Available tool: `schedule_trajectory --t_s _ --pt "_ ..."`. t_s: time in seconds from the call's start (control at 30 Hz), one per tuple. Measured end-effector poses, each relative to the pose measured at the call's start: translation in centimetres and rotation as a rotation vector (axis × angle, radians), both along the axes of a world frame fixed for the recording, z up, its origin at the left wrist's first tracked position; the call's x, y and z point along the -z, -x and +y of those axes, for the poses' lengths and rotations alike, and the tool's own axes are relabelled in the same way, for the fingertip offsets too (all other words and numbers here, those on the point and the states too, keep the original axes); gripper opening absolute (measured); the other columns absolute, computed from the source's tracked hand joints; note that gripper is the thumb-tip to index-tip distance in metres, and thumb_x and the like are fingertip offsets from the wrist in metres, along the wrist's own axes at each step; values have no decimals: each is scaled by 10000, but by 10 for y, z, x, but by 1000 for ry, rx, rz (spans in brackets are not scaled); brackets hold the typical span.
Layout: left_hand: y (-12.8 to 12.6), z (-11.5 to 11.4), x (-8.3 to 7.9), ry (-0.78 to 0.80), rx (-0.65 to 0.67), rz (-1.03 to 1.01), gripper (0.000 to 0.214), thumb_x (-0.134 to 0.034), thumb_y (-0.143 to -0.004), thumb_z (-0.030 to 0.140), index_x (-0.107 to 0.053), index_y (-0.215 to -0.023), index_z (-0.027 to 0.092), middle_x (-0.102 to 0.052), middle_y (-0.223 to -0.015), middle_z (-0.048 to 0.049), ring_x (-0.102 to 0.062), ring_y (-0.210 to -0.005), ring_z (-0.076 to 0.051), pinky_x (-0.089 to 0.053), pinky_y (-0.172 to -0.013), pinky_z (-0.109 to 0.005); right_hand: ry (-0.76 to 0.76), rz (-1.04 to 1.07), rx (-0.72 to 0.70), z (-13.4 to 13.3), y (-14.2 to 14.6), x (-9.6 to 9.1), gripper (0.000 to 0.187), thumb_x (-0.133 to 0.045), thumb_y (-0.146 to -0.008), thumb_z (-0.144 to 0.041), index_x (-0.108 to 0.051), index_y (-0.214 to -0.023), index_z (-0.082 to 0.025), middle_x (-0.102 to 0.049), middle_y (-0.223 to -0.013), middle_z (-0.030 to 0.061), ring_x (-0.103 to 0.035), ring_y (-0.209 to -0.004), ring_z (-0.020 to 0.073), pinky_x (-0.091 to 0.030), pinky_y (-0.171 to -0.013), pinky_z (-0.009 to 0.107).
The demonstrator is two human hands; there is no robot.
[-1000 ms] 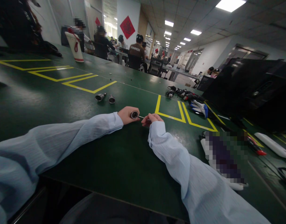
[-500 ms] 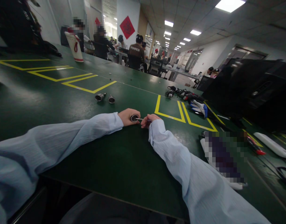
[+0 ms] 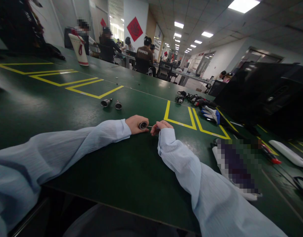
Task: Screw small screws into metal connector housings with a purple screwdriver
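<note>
My left hand (image 3: pixel 135 123) rests on the green table (image 3: pixel 111 171), its fingers wrapped round a small round metal part (image 3: pixel 142 125) whose open end faces me. My right hand (image 3: pixel 159 127) is pinched on a thin metal tool (image 3: pixel 150 126) whose tip points into that part. The two hands are almost touching. Both arms are in pale blue sleeves.
Two more small metal cylinders (image 3: pixel 111 103) lie on the table behind my hands. A heap of similar parts (image 3: pixel 188 97) and blue-white gloves (image 3: pixel 211 114) lie at the right, beside a big black case (image 3: pixel 265 95). A white cup (image 3: pixel 78 49) stands far left. People sit at tables beyond.
The part in my left hand has sunk slightly and the tool tip has moved closer into it. My arms stay where they were.
</note>
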State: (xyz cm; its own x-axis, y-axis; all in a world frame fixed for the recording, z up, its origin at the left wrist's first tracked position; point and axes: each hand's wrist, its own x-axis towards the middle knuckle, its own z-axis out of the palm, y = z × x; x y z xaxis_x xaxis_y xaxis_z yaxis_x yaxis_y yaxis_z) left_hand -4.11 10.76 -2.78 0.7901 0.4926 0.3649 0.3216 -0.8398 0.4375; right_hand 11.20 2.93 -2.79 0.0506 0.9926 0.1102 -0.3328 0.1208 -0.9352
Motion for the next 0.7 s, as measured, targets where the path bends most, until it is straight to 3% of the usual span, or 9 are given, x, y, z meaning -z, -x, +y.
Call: schedule_trajectory --t_s 0.3,0.53,0.7 --pt "1 -3 1 139 97 -100 224 -577 -690 334 -519 -670 119 -518 -587 9 -470 -537 -90 -369 -502 -191 65 87 -78 7 -2 7 215 -508 -728 -267 -497 -542 -159 -577 -406 -12 -504 -365 103 -431 -411 229" --pt "-1 0 1 -5 29 -12 207 -577 -688 329 -525 -667 129 -533 -598 2 -485 -547 -102 -358 -507 -197 -25 18 21 -2 -2 -3 177 -576 -675 -196 -538 -506 -158 -594 -403 -21 -521 -347 104 -404 -382 217" --pt "-1 0 2 -24 50 -3 186 -594 -675 312 -534 -661 137 -539 -608 3 -491 -561 -105 -360 -518 -200 38 47 -42 1 -2 0 192 -547 -692 -186 -525 -504 -157 -588 -393 -14 -517 -338 108 -400 -370 216"
